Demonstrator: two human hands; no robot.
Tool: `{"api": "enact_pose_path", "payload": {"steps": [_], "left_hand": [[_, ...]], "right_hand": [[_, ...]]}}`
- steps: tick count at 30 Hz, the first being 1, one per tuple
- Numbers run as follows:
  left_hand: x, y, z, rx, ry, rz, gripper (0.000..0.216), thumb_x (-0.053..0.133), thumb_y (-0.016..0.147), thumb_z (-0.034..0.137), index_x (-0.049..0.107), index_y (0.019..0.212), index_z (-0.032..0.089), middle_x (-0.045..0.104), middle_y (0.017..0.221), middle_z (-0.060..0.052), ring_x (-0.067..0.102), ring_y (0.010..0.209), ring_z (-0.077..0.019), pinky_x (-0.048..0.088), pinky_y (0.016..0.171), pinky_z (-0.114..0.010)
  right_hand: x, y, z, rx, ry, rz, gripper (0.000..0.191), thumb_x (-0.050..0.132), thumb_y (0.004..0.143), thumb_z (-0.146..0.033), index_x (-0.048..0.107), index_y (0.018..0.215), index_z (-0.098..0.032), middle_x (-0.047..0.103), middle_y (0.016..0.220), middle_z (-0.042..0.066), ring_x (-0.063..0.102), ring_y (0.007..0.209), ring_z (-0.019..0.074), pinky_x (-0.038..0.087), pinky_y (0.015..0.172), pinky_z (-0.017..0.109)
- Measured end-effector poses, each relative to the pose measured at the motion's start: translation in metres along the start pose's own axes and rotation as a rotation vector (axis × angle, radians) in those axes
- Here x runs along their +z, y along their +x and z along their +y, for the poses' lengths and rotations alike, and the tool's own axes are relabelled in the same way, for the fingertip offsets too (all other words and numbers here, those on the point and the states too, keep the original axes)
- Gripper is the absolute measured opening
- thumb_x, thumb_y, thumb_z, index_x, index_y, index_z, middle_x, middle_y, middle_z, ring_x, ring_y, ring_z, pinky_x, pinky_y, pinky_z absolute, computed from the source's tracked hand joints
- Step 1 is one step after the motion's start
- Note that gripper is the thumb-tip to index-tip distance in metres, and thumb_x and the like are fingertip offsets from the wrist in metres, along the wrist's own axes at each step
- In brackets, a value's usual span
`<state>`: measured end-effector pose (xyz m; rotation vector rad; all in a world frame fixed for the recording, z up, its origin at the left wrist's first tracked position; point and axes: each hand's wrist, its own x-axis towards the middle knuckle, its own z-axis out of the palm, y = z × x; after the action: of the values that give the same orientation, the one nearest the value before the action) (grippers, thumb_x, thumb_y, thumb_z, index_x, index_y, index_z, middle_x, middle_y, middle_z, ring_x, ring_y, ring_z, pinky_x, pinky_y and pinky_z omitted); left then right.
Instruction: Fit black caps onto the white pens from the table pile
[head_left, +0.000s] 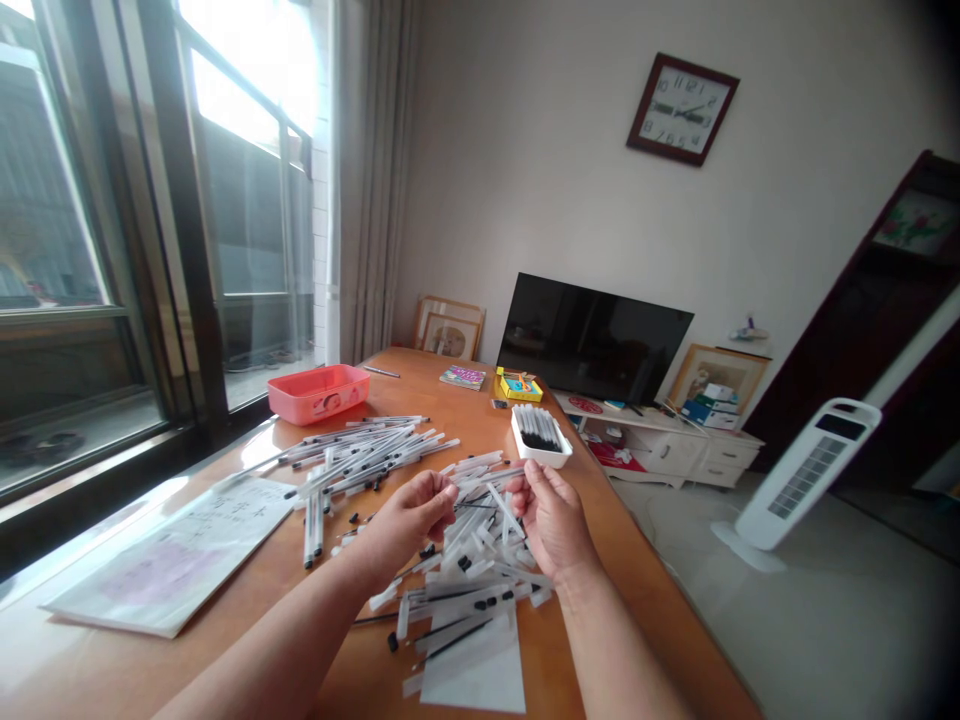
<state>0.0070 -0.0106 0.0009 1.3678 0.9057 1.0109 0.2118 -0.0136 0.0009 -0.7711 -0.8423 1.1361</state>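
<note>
My left hand (pixel 424 510) is closed, thumb against curled fingers, above the pile of pen parts; anything in its grip is hidden. Facing it, my right hand (pixel 553 515) has thumb and fingertips pinched together, and what they hold is too small to tell. A translucent pen barrel (pixel 506 510) slants just beside the right fingers. Beneath both hands spread loose clear barrels, black caps (pixel 491 601) and dark thin refills (pixel 461 640), partly over a white paper sheet (pixel 480 670). Farther left lies a heap of assembled-looking pens (pixel 375 455). A white container (pixel 541 440) beyond the right hand holds upright clear tubes with black ends.
A red plastic basket (pixel 319 393) stands at the table's far left. On the left lies a paper booklet (pixel 180 555). A yellow box (pixel 520 387) and a colourful book (pixel 463 378) sit at the far end. The table's right edge runs beside my right arm; a white tower fan (pixel 806 480) stands beyond.
</note>
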Motion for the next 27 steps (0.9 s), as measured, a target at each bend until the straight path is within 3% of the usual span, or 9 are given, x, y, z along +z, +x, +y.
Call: {"api": "enact_pose_path", "payload": {"steps": [5,8,11,16,23,27], "left_hand": [[0.0,0.001,-0.001,-0.035,0.011,-0.044,0.052,0.053,0.09,0.069,0.054,0.074,0.02,0.054,0.056,0.002,0.046,0.051,-0.0124,0.033,0.053,-0.026],[-0.001,0.001,-0.003,-0.072,0.01,-0.014,0.055,0.051,0.089,0.072,0.059,0.08,0.019,0.06,0.062,-0.001,0.05,0.053,-0.0138,0.036,0.054,-0.027],[-0.001,0.001,-0.002,-0.014,0.0,-0.014,0.048,0.063,0.085,0.066,0.06,0.087,0.018,0.065,0.073,-0.001,0.053,0.059,-0.013,0.04,0.059,-0.026],[-0.001,0.002,-0.002,-0.038,0.027,-0.018,0.046,0.057,0.089,0.064,0.055,0.075,0.02,0.057,0.059,0.001,0.047,0.053,-0.0129,0.035,0.055,-0.026],[-0.008,0.005,-0.003,-0.08,0.082,0.098,0.044,0.053,0.087,0.062,0.054,0.067,0.022,0.055,0.055,0.001,0.046,0.05,-0.0149,0.033,0.051,-0.027],[-0.017,0.011,-0.011,-0.085,0.284,0.211,0.04,0.054,0.084,0.056,0.056,0.064,0.022,0.052,0.051,0.001,0.042,0.048,-0.0149,0.026,0.05,-0.027]], "right_hand": [[0.0,0.0,-0.001,0.005,-0.004,-0.02,0.033,0.08,0.083,-0.048,0.074,0.092,-0.017,0.068,0.073,0.003,0.051,0.057,0.0097,0.041,0.053,0.022],[0.0,0.001,0.0,0.003,-0.015,-0.003,0.034,0.08,0.082,-0.049,0.073,0.091,-0.017,0.068,0.072,0.003,0.051,0.056,0.0103,0.041,0.052,0.022],[-0.001,0.002,0.001,-0.001,-0.027,0.02,0.036,0.081,0.081,-0.05,0.073,0.091,-0.017,0.067,0.071,0.003,0.051,0.056,0.0102,0.041,0.052,0.022],[-0.002,0.003,0.001,-0.022,-0.046,0.04,0.038,0.081,0.081,-0.052,0.072,0.089,-0.017,0.066,0.071,0.003,0.051,0.056,0.0103,0.041,0.051,0.022],[-0.011,0.008,-0.004,-0.12,-0.115,0.159,0.041,0.079,0.081,-0.055,0.07,0.088,-0.016,0.065,0.067,0.001,0.049,0.051,0.0095,0.038,0.046,0.022],[-0.021,0.014,-0.003,-0.2,-0.181,0.309,0.042,0.078,0.08,-0.058,0.069,0.084,-0.017,0.063,0.064,0.0,0.047,0.048,0.0089,0.037,0.045,0.022]]}}
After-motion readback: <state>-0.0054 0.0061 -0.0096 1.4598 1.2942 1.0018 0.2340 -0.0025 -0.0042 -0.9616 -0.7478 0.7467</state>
